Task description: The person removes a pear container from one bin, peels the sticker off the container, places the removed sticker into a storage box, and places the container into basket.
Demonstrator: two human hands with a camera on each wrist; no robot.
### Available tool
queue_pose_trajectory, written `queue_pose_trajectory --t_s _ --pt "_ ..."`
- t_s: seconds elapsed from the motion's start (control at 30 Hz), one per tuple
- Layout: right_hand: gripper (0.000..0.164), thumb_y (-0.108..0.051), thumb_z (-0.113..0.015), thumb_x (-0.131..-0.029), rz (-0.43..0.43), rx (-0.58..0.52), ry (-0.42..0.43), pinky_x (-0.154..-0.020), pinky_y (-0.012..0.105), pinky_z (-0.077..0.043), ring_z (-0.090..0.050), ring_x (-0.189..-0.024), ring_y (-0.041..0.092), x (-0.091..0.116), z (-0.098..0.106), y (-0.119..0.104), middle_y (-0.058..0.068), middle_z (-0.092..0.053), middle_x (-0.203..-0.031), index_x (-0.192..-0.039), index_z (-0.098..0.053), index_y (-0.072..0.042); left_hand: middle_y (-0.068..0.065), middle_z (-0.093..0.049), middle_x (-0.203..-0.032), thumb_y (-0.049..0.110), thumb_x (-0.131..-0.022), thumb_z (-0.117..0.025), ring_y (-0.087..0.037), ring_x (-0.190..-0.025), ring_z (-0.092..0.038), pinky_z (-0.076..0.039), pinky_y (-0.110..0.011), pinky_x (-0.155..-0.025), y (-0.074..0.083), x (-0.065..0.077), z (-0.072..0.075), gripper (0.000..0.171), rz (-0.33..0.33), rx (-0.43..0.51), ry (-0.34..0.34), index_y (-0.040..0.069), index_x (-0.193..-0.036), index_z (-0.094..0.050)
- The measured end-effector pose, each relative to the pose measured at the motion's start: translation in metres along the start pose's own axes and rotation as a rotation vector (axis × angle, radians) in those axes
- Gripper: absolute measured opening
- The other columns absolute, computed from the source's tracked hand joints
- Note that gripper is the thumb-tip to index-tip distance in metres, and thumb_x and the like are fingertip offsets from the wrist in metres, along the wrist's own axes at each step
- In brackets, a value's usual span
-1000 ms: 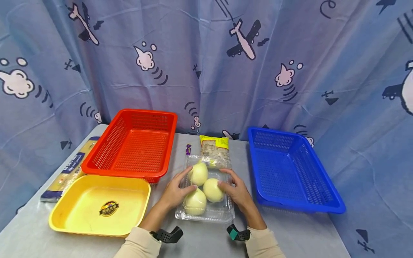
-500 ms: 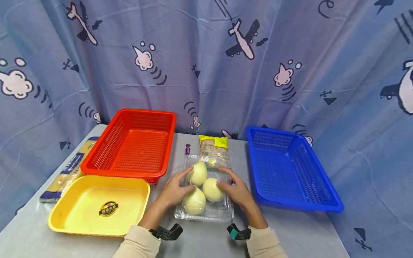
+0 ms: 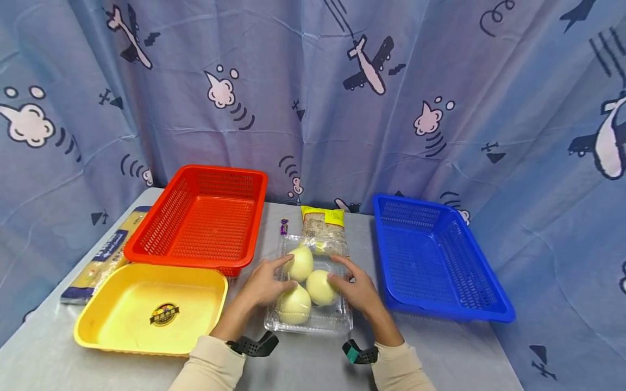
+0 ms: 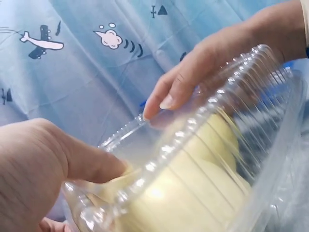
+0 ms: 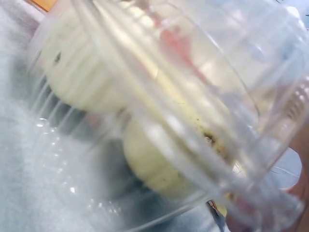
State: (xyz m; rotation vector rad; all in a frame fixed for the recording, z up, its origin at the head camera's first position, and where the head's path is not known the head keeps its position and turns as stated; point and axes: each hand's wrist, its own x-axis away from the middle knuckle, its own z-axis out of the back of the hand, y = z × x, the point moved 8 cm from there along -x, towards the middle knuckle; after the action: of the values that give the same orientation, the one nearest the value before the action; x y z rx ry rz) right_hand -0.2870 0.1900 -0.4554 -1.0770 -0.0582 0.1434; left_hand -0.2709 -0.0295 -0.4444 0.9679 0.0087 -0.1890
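A clear plastic clamshell box [image 3: 313, 325] with three pale yellow pears [image 3: 321, 288] in it is at the middle of the table, between both hands. My left hand [image 3: 261, 283] grips its left side, thumb over the top and fingers down the outside. From the opposite side my right hand [image 3: 361, 288] holds it the same way, its thumb over the right-hand pear. Ridged plastic and pears fill much of the left wrist view, where the thumb [image 4: 94, 162] presses at the box edge. In the right wrist view the pears [image 5: 159, 159] show blurred through the plastic wall.
Right behind the box lie a yellow-topped clear bag [image 3: 323, 220] and a small purple wrapped candy [image 3: 284, 226]. A red basket [image 3: 261, 228] and yellow tray [image 3: 146, 347] stand left, beside a long flat packet [image 3: 110, 252]. A blue basket [image 3: 383, 255] stands right.
Both hands keep their hold on the box, which stays in nearly the same place. The head view has turned slightly.
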Motion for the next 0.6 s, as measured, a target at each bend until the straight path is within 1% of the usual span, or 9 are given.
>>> queue_pose_trajectory --t_s 0.03,0.1,0.27,0.33,0.4,0.47,0.5,0.57,0.6 --pt "0.048 -0.026 -0.070 -0.089 0.008 -0.003 0.003 -0.042 0.029 -0.037 -0.042 -0.051 0.018 0.000 0.000 -0.001 0.008 -0.049 -0.071 -0.135 -0.058 -0.022 -0.024 -0.059 -0.115 0.015 -0.076 -0.079 -0.031 -0.098 -0.053 -0.045 -0.045 -0.080 0.001 0.000 0.000 0.066 -0.001 -0.002 -0.012 0.010 -0.137 -0.056" --pt "0.047 -0.025 -0.071 -0.089 0.020 -0.011 0.012 -0.041 0.029 -0.037 -0.042 -0.049 0.017 0.001 0.000 -0.002 0.008 -0.049 -0.068 -0.134 -0.059 -0.022 -0.026 -0.058 -0.119 0.015 -0.077 -0.079 -0.032 -0.102 -0.055 -0.046 -0.045 -0.083 0.003 -0.001 0.001 0.066 0.013 0.001 -0.033 0.010 -0.138 -0.055" --pt "0.045 -0.024 -0.071 -0.088 0.027 -0.032 0.031 -0.039 0.029 -0.038 -0.042 -0.049 0.018 0.005 0.004 -0.002 0.007 -0.047 -0.067 -0.132 -0.061 -0.023 -0.027 -0.052 -0.132 0.015 -0.079 -0.079 -0.038 -0.121 -0.048 -0.042 -0.051 -0.094 0.010 -0.001 0.002 0.065 0.036 0.004 -0.073 0.011 -0.139 -0.055" --pt "0.045 -0.024 -0.071 -0.088 0.028 -0.043 0.032 -0.039 0.030 -0.038 -0.043 -0.051 0.018 0.007 0.005 -0.003 0.007 -0.048 -0.068 -0.132 -0.061 -0.020 -0.028 -0.050 -0.133 0.014 -0.079 -0.079 -0.038 -0.116 -0.051 -0.046 -0.048 -0.087 0.014 -0.001 0.003 0.065 0.046 0.018 -0.095 0.011 -0.139 -0.054" --pt "0.046 -0.023 -0.071 -0.088 0.024 -0.058 0.028 -0.038 0.031 -0.039 -0.043 -0.052 0.018 0.009 0.007 -0.005 0.008 -0.048 -0.070 -0.133 -0.060 -0.017 -0.028 -0.048 -0.135 0.012 -0.079 -0.079 -0.036 -0.110 -0.053 -0.049 -0.042 -0.080 0.017 0.000 0.003 0.066 0.062 0.046 -0.116 0.011 -0.140 -0.054" --pt "0.046 -0.022 -0.071 -0.088 0.015 -0.067 0.025 -0.040 0.031 -0.039 -0.044 -0.055 0.018 0.012 0.010 -0.008 0.009 -0.049 -0.072 -0.133 -0.060 -0.016 -0.029 -0.046 -0.136 0.010 -0.079 -0.078 -0.033 -0.098 -0.056 -0.050 -0.036 -0.067 0.021 0.001 0.004 0.066 0.079 0.083 -0.137 0.011 -0.140 -0.053" --pt "0.047 -0.023 -0.071 -0.088 0.007 -0.067 0.022 -0.041 0.031 -0.040 -0.045 -0.056 0.019 0.013 0.011 -0.009 0.009 -0.049 -0.073 -0.133 -0.060 -0.017 -0.031 -0.046 -0.136 0.009 -0.079 -0.078 -0.031 -0.088 -0.057 -0.049 -0.033 -0.060 0.022 0.001 0.004 0.066 0.087 0.102 -0.145 0.012 -0.140 -0.053" --pt "0.046 -0.022 -0.071 -0.088 -0.009 -0.063 0.013 -0.042 0.031 -0.040 -0.045 -0.057 0.020 0.016 0.015 -0.013 0.010 -0.049 -0.075 -0.133 -0.059 -0.019 -0.031 -0.047 -0.134 0.009 -0.080 -0.077 -0.026 -0.080 -0.057 -0.047 -0.030 -0.053 0.026 0.002 0.006 0.066 0.103 0.124 -0.153 0.013 -0.140 -0.053" --pt "0.047 -0.022 -0.071 -0.089 -0.013 -0.059 0.007 -0.042 0.031 -0.041 -0.046 -0.057 0.020 0.017 0.016 -0.015 0.010 -0.049 -0.076 -0.134 -0.059 -0.020 -0.032 -0.048 -0.132 0.009 -0.080 -0.077 -0.024 -0.070 -0.055 -0.046 -0.029 -0.049 0.028 0.003 0.008 0.065 0.110 0.133 -0.160 0.014 -0.141 -0.053"
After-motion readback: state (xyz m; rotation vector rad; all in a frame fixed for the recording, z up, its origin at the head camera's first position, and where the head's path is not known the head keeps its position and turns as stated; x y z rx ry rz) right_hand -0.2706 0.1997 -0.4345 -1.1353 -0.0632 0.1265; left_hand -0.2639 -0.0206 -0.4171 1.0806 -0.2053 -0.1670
